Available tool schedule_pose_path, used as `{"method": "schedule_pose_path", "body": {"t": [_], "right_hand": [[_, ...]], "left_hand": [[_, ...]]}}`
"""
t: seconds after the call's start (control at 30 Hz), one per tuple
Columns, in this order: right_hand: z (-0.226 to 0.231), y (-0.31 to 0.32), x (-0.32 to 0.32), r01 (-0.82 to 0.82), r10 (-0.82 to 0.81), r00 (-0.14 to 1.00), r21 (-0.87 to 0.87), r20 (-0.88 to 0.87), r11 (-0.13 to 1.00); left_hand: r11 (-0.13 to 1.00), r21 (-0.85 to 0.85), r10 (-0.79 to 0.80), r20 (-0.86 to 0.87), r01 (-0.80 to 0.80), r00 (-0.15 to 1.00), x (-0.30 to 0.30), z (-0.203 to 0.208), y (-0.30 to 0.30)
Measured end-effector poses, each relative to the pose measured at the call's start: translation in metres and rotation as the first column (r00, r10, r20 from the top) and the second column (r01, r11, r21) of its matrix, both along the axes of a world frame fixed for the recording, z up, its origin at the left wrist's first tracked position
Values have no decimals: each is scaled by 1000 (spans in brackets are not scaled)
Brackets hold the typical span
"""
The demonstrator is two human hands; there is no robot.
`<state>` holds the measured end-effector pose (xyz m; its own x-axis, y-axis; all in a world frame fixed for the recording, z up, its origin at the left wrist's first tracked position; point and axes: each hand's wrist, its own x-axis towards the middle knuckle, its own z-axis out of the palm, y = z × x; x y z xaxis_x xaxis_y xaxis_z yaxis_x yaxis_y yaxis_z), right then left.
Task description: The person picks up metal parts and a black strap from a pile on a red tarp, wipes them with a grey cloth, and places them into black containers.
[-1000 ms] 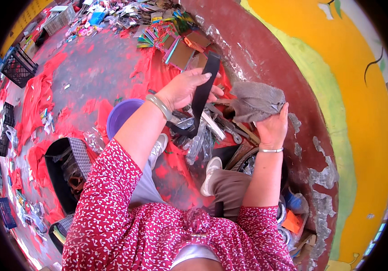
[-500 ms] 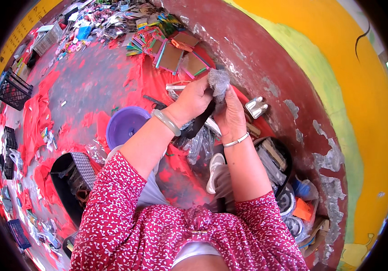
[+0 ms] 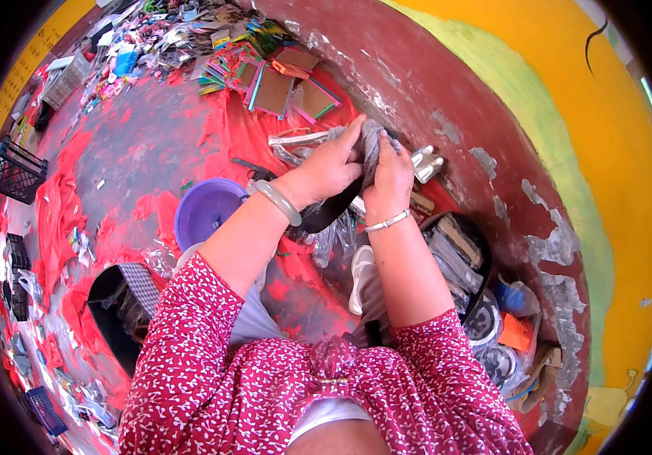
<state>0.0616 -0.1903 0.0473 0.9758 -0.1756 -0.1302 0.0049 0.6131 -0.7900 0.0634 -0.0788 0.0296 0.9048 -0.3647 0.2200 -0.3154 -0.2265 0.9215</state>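
Grey cloth [image 3: 371,148] is now bunched between the two hands, up at their fingertips and above the hanging part of the black strap [image 3: 331,214]; a second ago it lay over the right palm, apart from that strap. The right hand [image 3: 390,176] pinches the cloth, thumb and fingers drawn narrow around its folds. The left hand [image 3: 327,171] is curled close and appears to hold the strap, which drops out beneath it, though I cannot tell how its hidden fingers sit. With both pieces brought together, the work seems to have become rubbing one against the other, yet the contact itself is covered. A purple basin [image 3: 205,206] stands to the left, a filled black bin [image 3: 487,265] to the right.
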Motion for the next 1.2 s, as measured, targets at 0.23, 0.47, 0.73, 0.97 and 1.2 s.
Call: {"method": "schedule_pose_path", "body": {"t": [0.23, 0.47, 0.73, 0.97, 1.2], "right_hand": [[-7, -17, 21, -166, 165, 986, 105, 13, 981], [4, -39, 26, -363, 309, 932, 490, 191, 792], [-8, -7, 9, -454, 446, 891, 106, 85, 885], [1, -20, 12, -387, 412, 894, -161, 178, 908], [5, -4, 2, -535, 608, 789, -390, 87, 749]], "left_hand": [[991, -131, 1, -86, -12, 996, -4, 13, 5], [864, -488, 58, -152, -126, 987, 5, 22, 21], [981, -183, 86, 133, -61, 987, 14, -11, 17], [927, -261, 284, 13, -271, 959, 12, 33, 47], [902, -420, -52, -332, -98, 942, 5, 31, 28]]}}
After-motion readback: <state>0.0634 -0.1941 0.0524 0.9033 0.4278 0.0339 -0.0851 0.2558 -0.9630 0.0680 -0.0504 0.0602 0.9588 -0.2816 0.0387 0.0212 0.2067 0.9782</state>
